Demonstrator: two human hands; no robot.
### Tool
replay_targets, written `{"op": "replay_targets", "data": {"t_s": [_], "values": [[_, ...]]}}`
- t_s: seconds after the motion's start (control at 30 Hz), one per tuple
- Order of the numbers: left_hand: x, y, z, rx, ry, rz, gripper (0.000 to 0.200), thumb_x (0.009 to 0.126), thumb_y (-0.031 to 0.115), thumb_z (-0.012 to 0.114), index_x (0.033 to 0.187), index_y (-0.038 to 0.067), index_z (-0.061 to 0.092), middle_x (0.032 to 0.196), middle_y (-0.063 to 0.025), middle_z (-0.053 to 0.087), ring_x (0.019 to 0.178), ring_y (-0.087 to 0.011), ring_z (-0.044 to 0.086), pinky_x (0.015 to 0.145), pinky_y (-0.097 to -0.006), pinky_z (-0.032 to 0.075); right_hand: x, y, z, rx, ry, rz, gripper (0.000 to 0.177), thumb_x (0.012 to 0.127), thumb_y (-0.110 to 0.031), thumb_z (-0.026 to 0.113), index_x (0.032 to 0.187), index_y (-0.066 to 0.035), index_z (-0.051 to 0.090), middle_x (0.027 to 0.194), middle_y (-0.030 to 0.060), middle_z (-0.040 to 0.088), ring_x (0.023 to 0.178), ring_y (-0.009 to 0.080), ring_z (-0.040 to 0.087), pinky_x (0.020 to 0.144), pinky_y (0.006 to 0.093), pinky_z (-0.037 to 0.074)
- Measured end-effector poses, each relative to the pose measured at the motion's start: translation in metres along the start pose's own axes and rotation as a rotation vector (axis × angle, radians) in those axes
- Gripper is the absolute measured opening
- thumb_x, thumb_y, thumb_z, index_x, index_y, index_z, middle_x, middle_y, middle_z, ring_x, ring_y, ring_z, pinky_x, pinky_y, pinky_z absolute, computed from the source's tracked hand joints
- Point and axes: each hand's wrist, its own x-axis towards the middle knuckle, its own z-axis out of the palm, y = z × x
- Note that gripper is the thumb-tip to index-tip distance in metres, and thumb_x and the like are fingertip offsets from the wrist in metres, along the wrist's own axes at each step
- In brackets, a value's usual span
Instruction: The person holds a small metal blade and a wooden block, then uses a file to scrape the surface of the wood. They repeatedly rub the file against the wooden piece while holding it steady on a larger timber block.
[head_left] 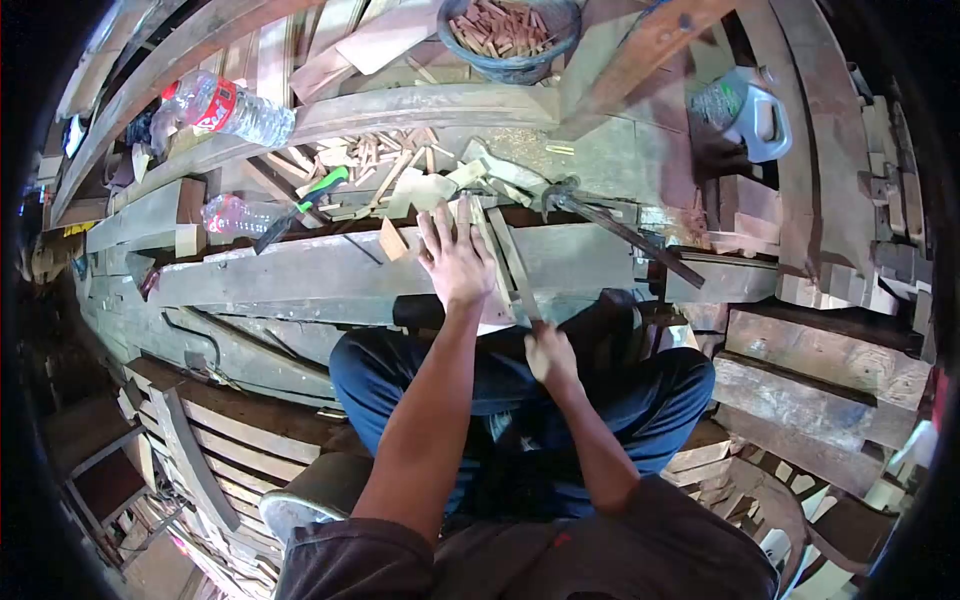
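At beam (300, 275), left hand (455, 262), right hand (550, 352), slat (512, 260)

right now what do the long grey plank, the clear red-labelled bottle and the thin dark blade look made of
Long grey plank: bare weathered wood, dull with visible grain. Clear red-labelled bottle: likely plastic, see-through and ribbed. Thin dark blade in the right hand: probably metal, narrow; blur leaves it open.

The person wears dark blue trousers (400, 375), creased and folded over the knees. The shirt (640, 545) is a dark brownish-maroon with short, loose sleeves (345, 560) that end above the elbows. Both forearms are bare down to the bare left hand (455, 262) and right hand (550, 352).
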Motion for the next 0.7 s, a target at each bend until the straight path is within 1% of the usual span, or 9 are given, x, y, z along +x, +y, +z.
{"op": "replay_targets", "data": {"t_s": [0.1,0.13,0.23,0.33,0.37,0.43,0.5,0.57,0.7], "values": [[-0.003,0.0,0.002,0.019,0.018,0.013,0.053,0.101,0.033,0.038,0.154,0.029,0.033,0.161,-0.006,0.026,0.151,-0.0345,0.014,0.116,-0.0546,0.02,0.044,-0.012,-0.004,0.053,-0.09,0.207,0.025,0.092,-0.018,0.054,0.113,-0.004,0.054,0.092,0.0269,0.064,0.08,0.0467,0.066,0.068,0.0548,0.056],[-0.001,-0.001,0.001,0.036,0.017,0.013,0.053,0.101,0.032,0.038,0.154,0.029,0.033,0.161,-0.006,0.026,0.151,-0.0344,0.014,0.116,-0.0545,0.02,0.034,-0.009,-0.004,0.076,-0.101,0.178,0.024,0.092,-0.02,0.054,0.114,-0.009,0.055,0.098,0.0276,0.063,0.085,0.0464,0.066,0.071,0.0557,0.056],[0.001,-0.002,0.004,-0.007,0.025,0.011,0.053,0.101,0.032,0.038,0.154,0.029,0.033,0.162,-0.0061,0.025,0.15,-0.0345,0.015,0.116,-0.0545,0.02,-0.032,-0.004,-0.001,0.068,-0.04,0.094,0.02,0.093,-0.02,0.053,0.107,-0.006,0.055,0.086,0.026,0.066,0.081,0.0468,0.067,0.073,0.0591,0.054],[-0.004,-0.005,0.005,-0.009,0.044,0.025,0.054,0.101,0.031,0.039,0.154,0.027,0.033,0.16,-0.0081,0.028,0.15,-0.0362,0.016,0.116,-0.0551,0.02,-0.017,-0.003,0.0,0.081,-0.038,0.086,0.024,0.094,-0.023,0.053,0.11,-0.005,0.054,0.092,0.028,0.066,0.082,0.047,0.067,0.076,0.0601,0.053],[-0.001,-0.003,0.006,-0.016,0.071,0.043,0.055,0.1,0.031,0.04,0.154,0.027,0.033,0.159,-0.0087,0.029,0.149,-0.037,0.016,0.116,-0.0553,0.02,0.01,-0.005,0.003,0.097,-0.13,0.264,0.03,0.094,-0.025,0.054,0.118,-0.006,0.053,0.096,0.0279,0.065,0.083,0.0477,0.066,0.076,0.059,0.054],[-0.006,0.0,0.006,-0.031,0.043,0.035,0.054,0.101,0.032,0.039,0.154,0.028,0.033,0.16,-0.0082,0.028,0.15,-0.0359,0.015,0.116,-0.0555,0.02,0.044,-0.001,0.011,0.079,-0.076,0.199,0.034,0.094,-0.027,0.055,0.121,-0.006,0.051,0.092,0.0266,0.066,0.083,0.049,0.066,0.076,0.059,0.054],[-0.001,-0.002,0.001,-0.034,0.03,0.025,0.053,0.101,0.033,0.038,0.155,0.03,0.032,0.161,-0.0077,0.026,0.151,-0.0349,0.014,0.116,-0.0557,0.019,0.006,0.014,0.027,0.052,0.021,0.114,0.034,0.093,-0.027,0.056,0.119,-0.006,0.051,0.086,0.0246,0.067,0.082,0.049,0.066,0.076,0.0591,0.053],[0.001,-0.005,0.01,-0.012,0.048,0.021,0.053,0.101,0.033,0.037,0.154,0.03,0.033,0.162,-0.0062,0.025,0.151,-0.0351,0.014,0.116,-0.0565,0.019,-0.03,-0.002,-0.005,0.12,-0.196,0.274,0.035,0.093,-0.03,0.057,0.118,-0.007,0.055,0.09,0.0255,0.067,0.085,0.0476,0.067,0.078,0.0575,0.054],[-0.007,-0.002,0.002,0.018,0.021,0.023,0.055,0.1,0.031,0.039,0.155,0.027,0.032,0.161,-0.0067,0.026,0.15,-0.0363,0.017,0.115,-0.0564,0.022,-0.001,-0.01,-0.013,0.088,-0.149,0.189,0.024,0.093,-0.023,0.053,0.109,-0.006,0.06,0.096,0.0284,0.066,0.089,0.0474,0.066,0.079,0.0582,0.053]]}}
